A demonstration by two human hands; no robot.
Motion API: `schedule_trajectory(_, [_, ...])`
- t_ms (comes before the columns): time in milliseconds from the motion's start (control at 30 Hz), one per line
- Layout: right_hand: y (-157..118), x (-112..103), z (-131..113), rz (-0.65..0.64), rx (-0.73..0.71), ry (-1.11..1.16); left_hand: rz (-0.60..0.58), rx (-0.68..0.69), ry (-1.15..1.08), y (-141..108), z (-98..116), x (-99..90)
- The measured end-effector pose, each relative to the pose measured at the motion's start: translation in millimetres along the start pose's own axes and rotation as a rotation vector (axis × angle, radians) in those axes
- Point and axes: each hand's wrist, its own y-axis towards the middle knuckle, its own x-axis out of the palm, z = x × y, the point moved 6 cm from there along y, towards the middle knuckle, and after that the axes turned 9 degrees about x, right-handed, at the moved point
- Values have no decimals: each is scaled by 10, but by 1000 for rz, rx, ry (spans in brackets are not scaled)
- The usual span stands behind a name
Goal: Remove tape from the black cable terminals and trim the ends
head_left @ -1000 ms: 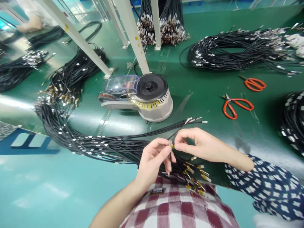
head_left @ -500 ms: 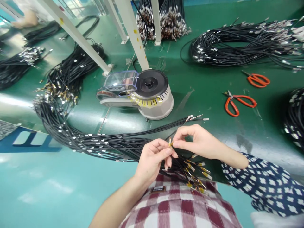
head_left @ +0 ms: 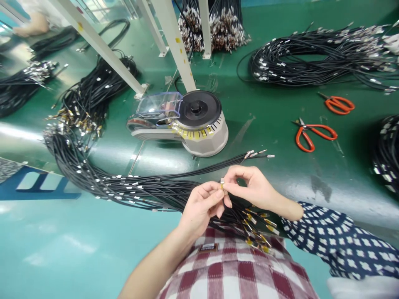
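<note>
Tabletop: a glossy green surface, bearing the cables, the machine and the cutters.
Main bundle: long black cables with white tags, sweeping along the near edge from the left and passing beneath the hands; ends wrapped in yellow fan out over the checked cloth.
Checked cloth: dark red and white fabric on the wearer's body, below the hands.
Coil: black cables looped in an oval with silver ends, lying at the far right.
Machine: a round grey dispenser with a black disc top and a clear plastic cover, standing beyond the main bundle, near the foot of a white metal post; yellow strips ring its side.
Left hand: palm partly turned up, thumb and forefinger closed on the lower part of the connector; the other fingers curl loosely beneath.
Right hand: bare, thumb and forefinger pinched together at the yellow-wrapped part of the connector, with a rounded gap behind the fingertips.
Cutters: two orange-handled metal pairs, apart from each other, right of the machine.
Connector: a small silver metal piece with yellow wrapping, held upright between the two hands; its lower end is hidden by the fingers.
</note>
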Motion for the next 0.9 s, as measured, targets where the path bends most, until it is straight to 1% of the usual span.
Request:
schedule_trajectory(67, [-32,19,-16,59,-18,-34,-1,-3,8,-4,3,6])
schedule_trajectory(167, [-108,10,-128,157,-76,-197,34,25,53,-18,30,-7])
schedule_trajectory(200, [-125,4,-172,166,-101,-247,46,33,68,-24,41,-13])
schedule_trajectory(267, [-123,0,-214,111,-119,-266,57,41,88,-34,61,-19])
schedule_trajectory(333, [-71,-10,-193,13,-97,-173,50,36,100,-38,77,-18])
schedule_trajectory(400, [12,-28,-120,-55,-46,-72,42,32,100,-36,89,-20])
schedule_trajectory(500, [140,-22,10,-115,12,9,20,26,86,-20,90,-34])
schedule_trajectory(567, [195,13,48,-166,-22,42,-14,14,70,-3,80,-47])
schedule_trajectory(700, [221,47,22,-208,-163,45,-98,-22,11,33,64,-75])
schedule_trajectory(800, [202,-8,-7,-161,-189,-43,-126,-41,-5,42,49,-77])
schedule_trajectory(900, [147,-165,-20,-32,-131,-142,-115,-33,50,34,22,-36])
